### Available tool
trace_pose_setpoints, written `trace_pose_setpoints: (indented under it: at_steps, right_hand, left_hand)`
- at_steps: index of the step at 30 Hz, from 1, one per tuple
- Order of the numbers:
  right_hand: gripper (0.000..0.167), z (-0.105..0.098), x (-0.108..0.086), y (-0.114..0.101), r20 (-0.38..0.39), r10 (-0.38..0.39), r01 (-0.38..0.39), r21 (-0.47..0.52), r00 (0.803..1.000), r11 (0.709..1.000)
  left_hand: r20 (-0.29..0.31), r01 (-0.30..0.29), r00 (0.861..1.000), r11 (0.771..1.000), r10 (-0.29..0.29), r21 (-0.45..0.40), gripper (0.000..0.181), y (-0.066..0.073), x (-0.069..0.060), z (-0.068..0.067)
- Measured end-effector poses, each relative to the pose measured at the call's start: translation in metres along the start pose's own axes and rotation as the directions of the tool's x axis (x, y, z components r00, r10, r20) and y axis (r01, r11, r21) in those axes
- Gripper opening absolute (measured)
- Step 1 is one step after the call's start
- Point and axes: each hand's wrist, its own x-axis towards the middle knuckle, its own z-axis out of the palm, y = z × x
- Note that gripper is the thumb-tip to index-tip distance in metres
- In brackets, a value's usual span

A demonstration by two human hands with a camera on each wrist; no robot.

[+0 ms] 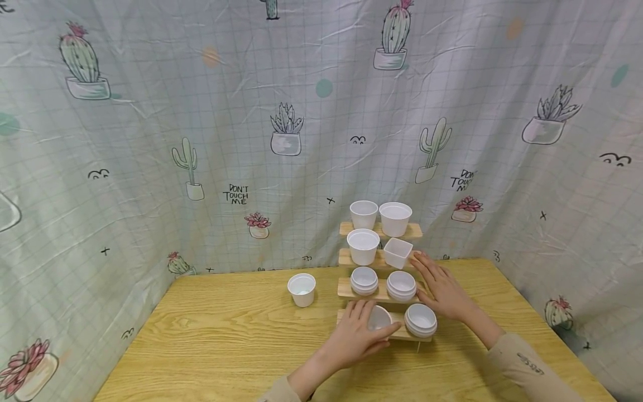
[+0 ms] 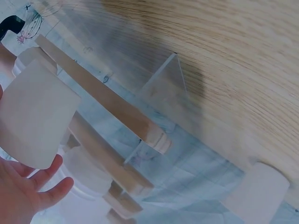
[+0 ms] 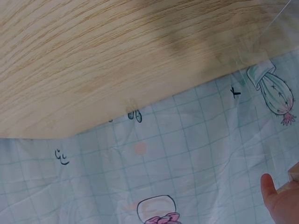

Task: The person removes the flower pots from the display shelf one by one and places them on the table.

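My left hand [image 1: 354, 335] grips a white plastic cup [image 2: 37, 116] at the left of the lowest wooden shelf of a tiered stand [image 1: 346, 287]. Its fingers cover part of the cup in the head view. On the stand's right side, my right hand [image 1: 443, 290] rests with extended fingers against the shelf ends, near a square white cup [image 1: 398, 253] and a round white jar [image 1: 401, 285]. Right of the left hand sits another round white jar [image 1: 421, 320]. Just a thumb and a shelf's wooden end [image 3: 294, 171] appear at the right wrist view's edge.
Higher shelves carry white cups [image 1: 364, 247] and a jar [image 1: 364, 280]. Left of the stand, a separate white cup [image 1: 301, 290] stands on the wooden table [image 1: 226, 335]. Clear side panels [image 2: 166, 77] support the shelves. A cactus-print curtain [image 1: 311, 184] hangs behind.
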Motion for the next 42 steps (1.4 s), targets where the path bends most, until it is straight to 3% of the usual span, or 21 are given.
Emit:
trace_pose_setpoints:
  at_steps: [14,20,34,42]
  right_hand:
    - [0.068,0.003,0.001,0.002,-0.039,-0.035,0.034,-0.012,0.999,0.999]
    - [0.069,0.001,0.001,0.002,-0.016,-0.033,0.032,-0.029,0.999,0.999]
    - [0.068,-0.001,0.001,0.004,-0.015,-0.045,0.045,-0.027,0.999,0.999]
    - [0.069,0.000,0.000,0.005,-0.002,-0.037,0.037,-0.027,0.999,0.999]
  left_hand:
    - [0.017,0.032,0.999,0.997,-0.030,-0.072,0.045,-0.007,-0.017,-0.004]
    - [0.009,0.054,0.999,0.994,-0.053,-0.097,0.046,-0.013,-0.028,-0.004]
    - [0.030,0.130,0.991,0.989,-0.128,-0.076,0.040,-0.034,-0.053,-0.006]
    - [0.001,0.121,0.993,0.991,-0.121,-0.049,0.043,-0.041,-0.060,-0.007]
